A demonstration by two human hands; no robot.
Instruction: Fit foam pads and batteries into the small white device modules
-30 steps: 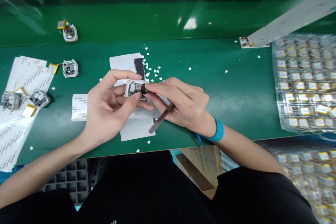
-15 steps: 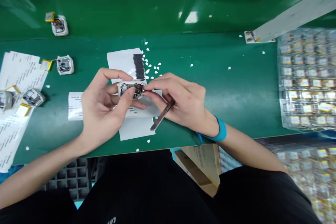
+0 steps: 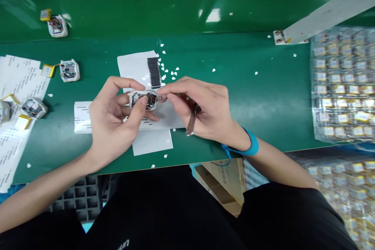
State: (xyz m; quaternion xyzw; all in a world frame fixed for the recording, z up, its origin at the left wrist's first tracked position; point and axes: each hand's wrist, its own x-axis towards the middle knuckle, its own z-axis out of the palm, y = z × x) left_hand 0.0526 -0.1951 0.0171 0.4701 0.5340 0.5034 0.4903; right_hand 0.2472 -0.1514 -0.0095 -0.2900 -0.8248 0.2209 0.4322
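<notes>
In my left hand point(image 3: 115, 119) is a small white device housing point(image 3: 136, 95), its open side up, showing a circuit board and fine wires. The left thumb presses on the board and the fingers wrap the housing's edges. My right hand point(image 3: 202, 109) keeps a pair of metal tweezers point(image 3: 191, 122) tucked in the palm, one end pointing down toward me. Its thumb and index fingertip come together at the housing's right end; whether they pinch a small part there I cannot make out. Under both hands lie white label sheets point(image 3: 152, 142) and a strip of black pieces point(image 3: 154, 72).
Several open housings point(image 3: 69, 71) with wired yellow batteries point(image 3: 47, 71) lie at the left, some on printed label sheets point(image 3: 17, 125). Small white stickers point(image 3: 172, 73) dot the green bench point(image 3: 249, 105). Clear trays of batteries point(image 3: 341, 90) stand at the right, beside a metal bracket point(image 3: 291, 38).
My right hand's fingertips have drawn slightly up and off the housing's right end. The tweezers have swung more upright in the palm. My left hand still holds the housing.
</notes>
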